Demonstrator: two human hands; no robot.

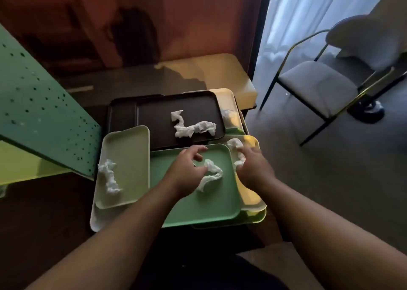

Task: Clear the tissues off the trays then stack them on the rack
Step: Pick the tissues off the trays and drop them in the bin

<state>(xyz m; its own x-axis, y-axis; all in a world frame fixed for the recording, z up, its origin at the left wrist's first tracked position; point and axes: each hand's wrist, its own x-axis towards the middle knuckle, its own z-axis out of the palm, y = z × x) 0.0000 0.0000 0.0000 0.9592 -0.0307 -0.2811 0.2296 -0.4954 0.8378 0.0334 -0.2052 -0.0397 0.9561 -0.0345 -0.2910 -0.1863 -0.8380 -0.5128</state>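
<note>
Several trays lie overlapped on a dark table. A green tray (204,210) in front holds a crumpled tissue (210,175); my left hand (187,168) hovers over it with fingers spread, thumb touching the tissue's end. My right hand (253,166) rests on the yellow tray (251,198) at the right, fingers on another tissue (236,148). A pale green tray (130,157) at the left carries a tissue (110,176). The black tray (154,122) behind holds a long twisted tissue (191,125). A cream tray (229,100) at the back right holds a partly hidden tissue (226,114).
A green perforated metal rack panel (39,109) slopes at the left. A white tray (97,219) lies under the pale green one. A grey chair (317,85) stands on the carpet to the right, by a white curtain (293,14). A wooden wall rises behind the table.
</note>
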